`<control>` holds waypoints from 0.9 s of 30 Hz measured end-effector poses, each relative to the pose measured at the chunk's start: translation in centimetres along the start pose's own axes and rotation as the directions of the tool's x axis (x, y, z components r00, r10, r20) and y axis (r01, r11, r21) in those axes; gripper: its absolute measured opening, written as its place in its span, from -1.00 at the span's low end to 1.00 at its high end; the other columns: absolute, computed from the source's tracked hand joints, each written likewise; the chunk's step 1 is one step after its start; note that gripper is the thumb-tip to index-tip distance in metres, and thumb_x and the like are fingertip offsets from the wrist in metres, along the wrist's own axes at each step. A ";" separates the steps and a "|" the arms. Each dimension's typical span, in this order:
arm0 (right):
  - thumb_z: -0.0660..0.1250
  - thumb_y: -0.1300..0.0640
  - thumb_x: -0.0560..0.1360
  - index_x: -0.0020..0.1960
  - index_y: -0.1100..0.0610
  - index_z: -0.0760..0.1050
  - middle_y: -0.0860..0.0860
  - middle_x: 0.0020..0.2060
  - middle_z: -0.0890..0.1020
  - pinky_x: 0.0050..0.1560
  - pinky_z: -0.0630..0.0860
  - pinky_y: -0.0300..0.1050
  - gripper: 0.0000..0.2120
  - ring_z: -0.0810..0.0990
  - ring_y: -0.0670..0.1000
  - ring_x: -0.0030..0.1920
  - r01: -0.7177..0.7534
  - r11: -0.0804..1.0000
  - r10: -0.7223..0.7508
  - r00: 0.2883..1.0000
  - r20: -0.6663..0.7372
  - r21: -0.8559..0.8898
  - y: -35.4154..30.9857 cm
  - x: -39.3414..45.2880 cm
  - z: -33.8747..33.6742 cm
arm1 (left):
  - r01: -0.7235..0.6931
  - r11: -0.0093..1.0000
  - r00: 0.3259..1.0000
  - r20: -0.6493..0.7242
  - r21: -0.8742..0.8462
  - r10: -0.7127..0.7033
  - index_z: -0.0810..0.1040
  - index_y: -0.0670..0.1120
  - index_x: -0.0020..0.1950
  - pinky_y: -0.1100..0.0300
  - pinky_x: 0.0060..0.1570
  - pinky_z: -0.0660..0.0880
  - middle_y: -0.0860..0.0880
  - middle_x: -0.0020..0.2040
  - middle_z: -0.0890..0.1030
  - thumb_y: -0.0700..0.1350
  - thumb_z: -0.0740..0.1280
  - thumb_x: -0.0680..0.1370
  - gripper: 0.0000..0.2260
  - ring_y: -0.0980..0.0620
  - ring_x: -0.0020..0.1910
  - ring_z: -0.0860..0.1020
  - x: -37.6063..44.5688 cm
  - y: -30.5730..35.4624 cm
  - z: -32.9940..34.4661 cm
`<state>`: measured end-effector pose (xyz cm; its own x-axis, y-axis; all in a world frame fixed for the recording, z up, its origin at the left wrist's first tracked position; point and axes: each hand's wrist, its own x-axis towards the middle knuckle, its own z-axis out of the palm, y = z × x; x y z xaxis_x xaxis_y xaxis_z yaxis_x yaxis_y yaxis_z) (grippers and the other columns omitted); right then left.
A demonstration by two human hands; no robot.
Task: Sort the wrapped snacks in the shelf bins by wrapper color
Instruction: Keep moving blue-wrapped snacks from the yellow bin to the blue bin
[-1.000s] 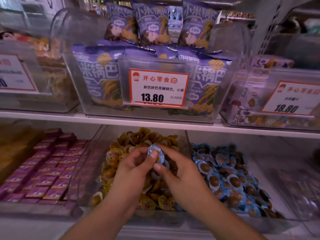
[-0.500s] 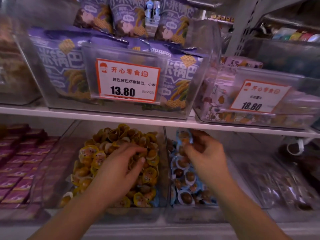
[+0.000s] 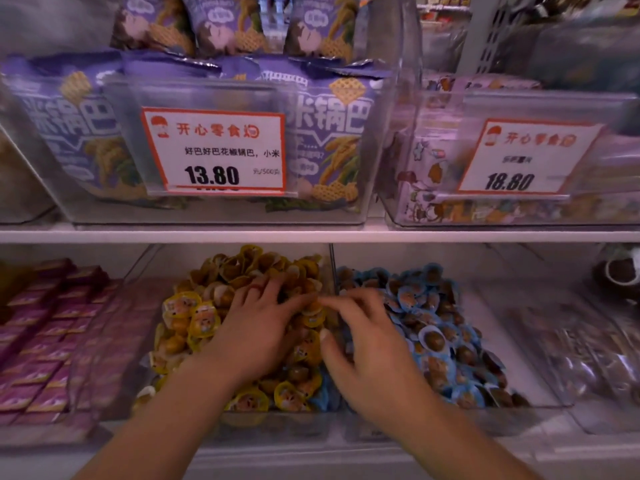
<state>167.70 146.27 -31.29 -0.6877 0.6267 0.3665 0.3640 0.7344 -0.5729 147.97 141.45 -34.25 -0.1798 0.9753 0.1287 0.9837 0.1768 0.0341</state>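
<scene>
On the lower shelf, pink boxed bars (image 3: 45, 344) are lying in rows at far left. Next along, the clear bin of yellow-wrapped snacks (image 3: 194, 317) is sitting under the left hand (image 3: 258, 327), whose fingers are spreading flat over the heap — gripping nothing that shows. The right hand (image 3: 367, 355) is reaching across the divider (image 3: 331, 268) with its fingers loosely extended toward the yellow pile; motion blur is hiding whether the fingertips are pinching a snack. A few blue wrappers (image 3: 320, 396) are lying at the yellow bin's front right corner. The blue-wrapped snacks (image 3: 436, 327) are filling the bin just right of the divider.
</scene>
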 end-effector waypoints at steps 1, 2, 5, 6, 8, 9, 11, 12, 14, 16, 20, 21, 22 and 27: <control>0.20 -0.06 0.58 0.36 -0.23 0.29 -0.15 0.23 0.27 0.04 0.51 -0.17 -0.63 0.49 -0.14 0.00 -0.021 1.000 0.021 1.000 0.010 0.010 -0.1 -0.1 0.4 | -0.026 1.000 1.000 0.000 -0.001 0.026 0.14 0.29 0.53 -0.14 0.49 -0.01 -0.03 0.61 0.02 0.27 0.15 0.57 -0.47 -0.18 0.57 0.04 0.2 0.2 0.0; 0.19 -0.05 0.57 0.37 -0.27 0.22 -0.16 0.24 0.25 -0.01 0.52 -0.14 -0.60 0.50 -0.13 -0.06 -0.034 0.999 0.034 0.999 0.016 0.010 0.0 -0.1 0.7 | -0.058 0.998 0.998 0.009 -0.004 0.058 0.16 0.24 0.53 -0.16 0.52 -0.10 -0.03 0.63 -0.03 0.26 0.16 0.57 -0.47 -0.14 0.60 -0.07 0.6 0.3 0.0; 0.09 -0.11 0.52 0.37 -0.31 0.16 -0.18 0.22 0.25 -0.14 0.48 -0.18 -0.57 0.50 -0.15 -0.20 -0.004 1.000 0.004 1.000 -0.002 -0.018 0.2 -0.1 1.2 | -0.166 0.986 0.983 0.082 0.000 0.165 0.17 0.18 0.54 -0.13 0.54 -0.11 0.05 0.61 0.05 0.24 0.17 0.57 -0.46 -0.03 0.58 0.07 1.9 0.2 -0.4; 0.05 -0.15 0.49 0.36 -0.32 0.16 -0.19 0.22 0.25 -0.15 0.46 -0.21 -0.56 0.50 -0.16 -0.20 0.001 1.000 -0.001 1.000 -0.003 -0.014 0.3 -0.1 1.2 | -0.193 0.981 0.977 0.095 0.000 0.192 0.20 0.18 0.52 -0.13 0.54 -0.07 0.08 0.57 0.16 0.24 0.17 0.57 -0.47 -0.02 0.53 0.21 2.2 0.3 -0.7; 0.01 -0.18 0.47 0.35 -0.33 0.17 -0.19 0.22 0.26 -0.13 0.44 -0.24 -0.56 0.49 -0.16 -0.14 0.000 1.000 0.000 1.000 -0.001 -0.004 0.5 -0.1 1.3 | -0.236 0.971 0.967 0.107 0.033 0.231 0.31 0.18 0.44 -0.17 0.51 -0.01 0.11 0.40 0.36 0.26 0.19 0.55 -0.53 -0.01 0.35 0.41 2.5 0.3 -1.2; 0.01 -0.18 0.46 0.34 -0.33 0.18 -0.19 0.21 0.26 -0.11 0.44 -0.25 -0.56 0.49 -0.16 -0.11 0.003 1.000 -0.003 1.000 -0.002 0.000 0.5 -0.1 1.3 | -0.243 0.968 0.967 0.100 0.059 0.236 0.39 0.18 0.37 -0.18 0.50 0.04 0.10 0.30 0.43 0.25 0.21 0.53 -0.57 -0.01 0.25 0.46 2.5 -0.1 -1.5; 0.01 -0.18 0.46 0.33 -0.35 0.17 -0.20 0.18 0.26 -0.14 0.43 -0.29 -0.57 0.48 -0.17 -0.08 0.002 1.000 -0.002 1.000 0.003 -0.002 0.6 0.0 1.3 | -0.213 0.972 0.977 0.025 0.097 0.211 0.54 0.13 0.11 -0.17 0.42 0.19 0.08 0.06 0.55 0.19 0.27 0.49 -0.74 -0.05 0.10 0.54 1.9 -1.8 -2.3; 0.00 -0.19 0.46 0.32 -0.37 0.16 -0.21 0.17 0.26 -0.16 0.42 -0.30 -0.58 0.49 -0.17 -0.09 -0.002 1.000 0.002 1.000 0.010 -0.005 0.6 -0.1 1.2 | -0.170 0.978 0.985 -0.008 0.117 0.172 0.56 0.09 -0.03 -0.13 0.37 0.26 0.08 -0.03 0.57 0.16 0.28 0.46 -0.79 -0.09 0.06 0.56 1.4 -3.2 -2.7; -0.01 -0.20 0.46 0.31 -0.40 0.14 -0.22 0.17 0.26 -0.19 0.42 -0.29 -0.59 0.50 -0.17 -0.10 -0.010 1.000 0.010 1.000 0.017 -0.005 0.5 -0.1 1.2 | -0.039 0.986 0.999 0.021 0.159 0.036 0.57 0.04 -0.14 -0.02 0.31 0.27 0.08 -0.03 0.57 0.18 0.24 0.40 -0.74 -0.11 0.08 0.54 0.2 -6.0 -3.6; -0.01 -0.20 0.46 0.30 -0.40 0.13 -0.22 0.17 0.27 -0.22 0.43 -0.29 -0.60 0.50 -0.17 -0.09 -0.013 1.000 0.013 1.000 0.019 -0.006 0.5 -0.1 1.2 | 0.056 0.985 0.994 0.080 0.162 -0.070 0.57 0.06 -0.16 0.00 0.34 0.25 0.13 0.09 0.55 0.23 0.18 0.35 -0.69 -0.08 0.13 0.52 -1.0 -7.4 -4.1; -0.03 -0.22 0.46 0.32 -0.38 0.14 -0.21 0.18 0.27 -0.23 0.38 -0.37 -0.58 0.50 -0.17 -0.14 -0.026 1.000 0.026 0.999 0.028 -0.008 0.5 -0.1 1.3 | 0.076 0.979 0.988 0.117 0.189 -0.099 0.57 0.13 -0.06 -0.15 0.41 0.12 0.12 0.11 0.53 0.31 0.15 0.33 -0.63 -0.06 0.14 0.53 -1.5 -5.5 -5.1; -0.03 -0.23 0.45 0.33 -0.36 0.15 -0.21 0.19 0.27 -0.22 0.35 -0.38 -0.57 0.49 -0.18 -0.13 -0.029 1.000 0.029 0.999 0.030 -0.008 0.5 -0.1 1.3 | 0.077 0.978 0.992 0.088 0.192 -0.095 0.56 0.14 0.00 -0.14 0.40 0.14 0.10 0.09 0.54 0.32 0.15 0.35 -0.60 -0.06 0.12 0.54 -1.1 -4.5 -5.4; -0.02 -0.23 0.45 0.33 -0.35 0.17 -0.20 0.18 0.28 -0.20 0.35 -0.36 -0.55 0.48 -0.19 -0.12 -0.030 1.000 0.030 0.999 0.030 -0.006 0.4 -0.1 1.3 | 0.063 0.982 0.997 0.034 0.179 -0.070 0.56 0.12 0.03 -0.10 0.36 0.22 0.06 0.07 0.55 0.31 0.14 0.38 -0.59 -0.07 0.09 0.56 -0.4 -3.4 -5.6; 0.02 -0.17 0.46 0.36 -0.25 0.26 -0.13 0.19 0.31 0.03 0.47 -0.20 -0.54 0.47 -0.11 0.05 -0.041 0.999 0.040 0.999 0.025 0.018 0.3 0.0 1.1 | -0.025 0.987 0.977 0.205 -0.158 0.058 0.51 -0.01 0.23 0.04 0.09 0.48 -0.09 0.18 0.53 0.03 0.28 0.55 -0.72 -0.15 0.16 0.53 2.9 2.2 -3.4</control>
<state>167.17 146.22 -32.25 -0.6881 0.6489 0.3247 0.3799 0.7034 -0.6007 149.56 144.19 -30.42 -0.1165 0.9903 -0.0753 0.9740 0.1288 0.1866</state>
